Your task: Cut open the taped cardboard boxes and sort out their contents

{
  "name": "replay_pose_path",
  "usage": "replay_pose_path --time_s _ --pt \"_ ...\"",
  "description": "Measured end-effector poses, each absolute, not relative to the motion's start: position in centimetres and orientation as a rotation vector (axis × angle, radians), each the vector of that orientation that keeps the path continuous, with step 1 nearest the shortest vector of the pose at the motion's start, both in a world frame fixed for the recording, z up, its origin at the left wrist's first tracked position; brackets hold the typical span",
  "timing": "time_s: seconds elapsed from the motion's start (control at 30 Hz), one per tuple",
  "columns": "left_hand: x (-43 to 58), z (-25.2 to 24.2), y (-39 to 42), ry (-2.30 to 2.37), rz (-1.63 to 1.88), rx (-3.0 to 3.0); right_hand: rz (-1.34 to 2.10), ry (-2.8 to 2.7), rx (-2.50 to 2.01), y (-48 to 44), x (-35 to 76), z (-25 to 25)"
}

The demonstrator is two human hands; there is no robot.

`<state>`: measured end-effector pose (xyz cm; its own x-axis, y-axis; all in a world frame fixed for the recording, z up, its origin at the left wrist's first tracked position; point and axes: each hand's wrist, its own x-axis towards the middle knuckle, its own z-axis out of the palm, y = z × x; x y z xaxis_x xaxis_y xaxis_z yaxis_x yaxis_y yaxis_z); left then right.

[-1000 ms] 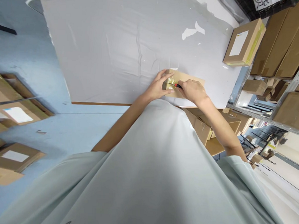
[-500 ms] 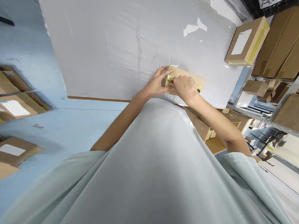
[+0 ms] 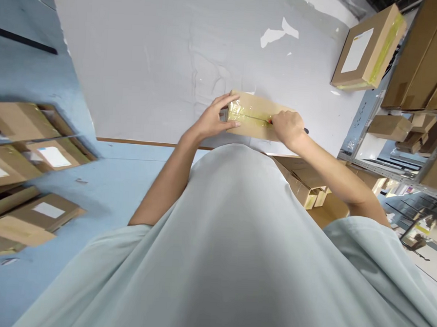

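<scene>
A small cardboard box lies on the grey table near its front edge. Clear yellowish tape runs along its top, with a thin dark line down the middle like a slit. My left hand grips the left end of the box, thumb at the near side and fingers at the far side. In my right fist is a box cutter; its black end sticks out behind the hand. A bit of red shows at the front, against the tape. Its blade is too small to make out.
A taped, labelled carton stands at the table's back right corner. White paper scraps lie farther back. Shelving with cartons rises at right. More boxes sit on the blue floor at left, and others below the table.
My right hand has drawn the box cutter rightward along the tape, away from my left hand. A dark line now shows along the tape. My left hand still holds the box's left end.
</scene>
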<state>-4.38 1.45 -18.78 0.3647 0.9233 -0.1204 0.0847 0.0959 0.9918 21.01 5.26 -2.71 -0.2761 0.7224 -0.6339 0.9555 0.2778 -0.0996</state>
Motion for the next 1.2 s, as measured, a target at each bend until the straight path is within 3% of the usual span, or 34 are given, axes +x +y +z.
replay_pose_path --time_s 0.2,0.37,0.67,1.2 --pt "-4.3 -17.7 1.1 1.148 0.724 1.280 -0.428 1.790 1.415 4.7 29.1 0.2" --pt "-3.1 -16.5 0.7 1.329 0.690 1.222 -0.502 1.902 1.438 4.7 32.0 -1.5" --pt "4.4 -16.7 -0.1 1.922 0.931 1.337 -0.673 2.027 1.387 4.0 34.7 -3.7" --pt "4.1 -17.9 -0.8 1.971 0.878 1.432 -0.794 2.184 1.261 3.7 39.8 -5.4"
